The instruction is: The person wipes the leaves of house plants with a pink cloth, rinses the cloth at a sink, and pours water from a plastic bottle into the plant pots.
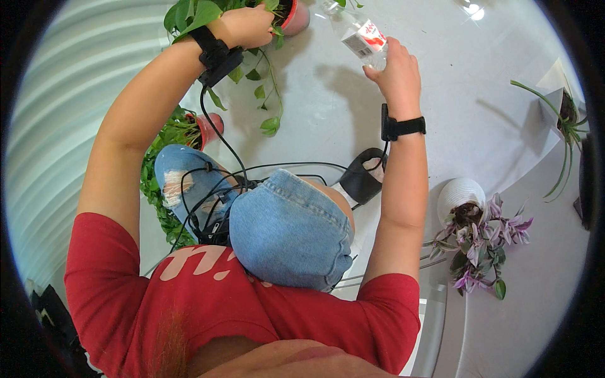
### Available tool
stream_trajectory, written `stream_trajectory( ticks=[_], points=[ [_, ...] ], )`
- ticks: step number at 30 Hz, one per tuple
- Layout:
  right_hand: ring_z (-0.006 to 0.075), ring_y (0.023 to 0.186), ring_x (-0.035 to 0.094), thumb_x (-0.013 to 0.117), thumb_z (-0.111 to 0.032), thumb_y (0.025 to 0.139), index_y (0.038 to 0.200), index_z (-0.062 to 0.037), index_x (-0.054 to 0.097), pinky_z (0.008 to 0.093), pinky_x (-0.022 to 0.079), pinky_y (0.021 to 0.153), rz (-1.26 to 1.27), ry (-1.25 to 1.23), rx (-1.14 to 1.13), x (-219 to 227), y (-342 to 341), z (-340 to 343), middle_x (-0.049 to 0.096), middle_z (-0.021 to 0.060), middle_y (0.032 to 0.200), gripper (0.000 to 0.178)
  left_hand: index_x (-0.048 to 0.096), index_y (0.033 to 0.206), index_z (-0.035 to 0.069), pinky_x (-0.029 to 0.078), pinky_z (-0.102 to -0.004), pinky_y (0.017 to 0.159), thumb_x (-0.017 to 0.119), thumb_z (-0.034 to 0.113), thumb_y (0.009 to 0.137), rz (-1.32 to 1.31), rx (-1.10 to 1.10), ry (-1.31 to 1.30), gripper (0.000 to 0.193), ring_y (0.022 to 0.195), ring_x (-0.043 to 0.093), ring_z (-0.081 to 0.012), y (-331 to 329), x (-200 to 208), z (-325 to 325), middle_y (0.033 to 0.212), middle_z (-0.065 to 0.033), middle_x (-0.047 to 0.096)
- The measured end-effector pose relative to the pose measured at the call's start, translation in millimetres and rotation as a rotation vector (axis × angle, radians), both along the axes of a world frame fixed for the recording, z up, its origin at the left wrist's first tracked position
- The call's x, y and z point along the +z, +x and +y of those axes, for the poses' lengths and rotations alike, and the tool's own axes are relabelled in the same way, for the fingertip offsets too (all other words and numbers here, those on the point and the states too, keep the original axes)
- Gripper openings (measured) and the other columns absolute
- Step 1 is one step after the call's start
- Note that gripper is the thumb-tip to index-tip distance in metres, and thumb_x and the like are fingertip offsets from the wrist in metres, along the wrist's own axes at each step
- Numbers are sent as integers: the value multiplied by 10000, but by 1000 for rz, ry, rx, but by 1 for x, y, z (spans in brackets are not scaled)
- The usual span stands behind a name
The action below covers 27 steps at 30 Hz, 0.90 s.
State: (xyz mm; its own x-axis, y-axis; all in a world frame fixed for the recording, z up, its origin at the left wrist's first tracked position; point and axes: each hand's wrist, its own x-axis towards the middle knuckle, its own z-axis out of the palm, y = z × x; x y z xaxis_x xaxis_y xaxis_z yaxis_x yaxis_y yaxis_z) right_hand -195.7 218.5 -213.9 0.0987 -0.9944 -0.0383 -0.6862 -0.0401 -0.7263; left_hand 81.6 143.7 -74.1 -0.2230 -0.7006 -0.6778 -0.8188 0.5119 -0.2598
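Observation:
My left hand (247, 26) reaches to the top of the view. Its fingers are curled closed on the leaves of a trailing green plant (205, 12), next to the rim of its red pot (296, 17). Leaves partly cover the fingertips. A vine from this plant hangs down below the hand. My right hand (398, 70) is wrapped round the lower part of a clear plastic bottle (361, 36) with a white and red label. The bottle is tilted, its narrow end pointing up and left toward the pot. How much liquid it holds, I cannot tell.
Another leafy plant in a red pot (209, 128) stands by my left knee. A white pot (460, 196) with a purple-leaved plant (482, 249) lies tipped at the right. Farther right is a spiky plant in a pale pot (554, 107). Black cables (277, 166) cross my lap.

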Motion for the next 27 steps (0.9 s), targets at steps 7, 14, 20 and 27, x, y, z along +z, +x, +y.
stream_trajectory(
  ticks=[7, 14, 20, 27],
  points=[
    [280, 906, 588, 828, -197, 611, 1068, -116, 551, 440, 493, 676, 191, -99, 119, 20, 15, -32, 624, 56, 945, 541, 579, 914, -21, 494, -474, 747, 495, 208, 850, -10, -51, 15, 253, 825, 615, -405, 14, -12, -6, 965, -243, 578],
    [291, 920, 593, 782, -136, 652, 1056, -88, 573, 435, 501, 721, 336, -143, 261, 62, 26, -70, 623, 88, 961, 457, 596, 908, -25, 487, -468, 760, 476, 201, 850, 50, 5, 10, 262, 834, 610, -412, 12, -15, -11, 947, -249, 576],
    [258, 934, 596, 826, -153, 572, 958, -120, 572, 447, 497, 736, 427, -228, 247, 56, 38, -85, 624, 56, 930, 463, 611, 892, -34, 488, -458, 770, 462, 179, 850, -6, 48, 89, 263, 852, 615, -406, -5, -9, -17, 940, -241, 608],
    [231, 929, 599, 722, -155, 702, 950, -149, 597, 456, 487, 741, 519, -262, 251, 54, 53, -96, 635, 35, 919, 278, 614, 890, -36, 504, -452, 703, 470, 165, 845, 48, 59, 76, 251, 750, 640, -375, 1, -10, -16, 832, -220, 631]
  ],
)
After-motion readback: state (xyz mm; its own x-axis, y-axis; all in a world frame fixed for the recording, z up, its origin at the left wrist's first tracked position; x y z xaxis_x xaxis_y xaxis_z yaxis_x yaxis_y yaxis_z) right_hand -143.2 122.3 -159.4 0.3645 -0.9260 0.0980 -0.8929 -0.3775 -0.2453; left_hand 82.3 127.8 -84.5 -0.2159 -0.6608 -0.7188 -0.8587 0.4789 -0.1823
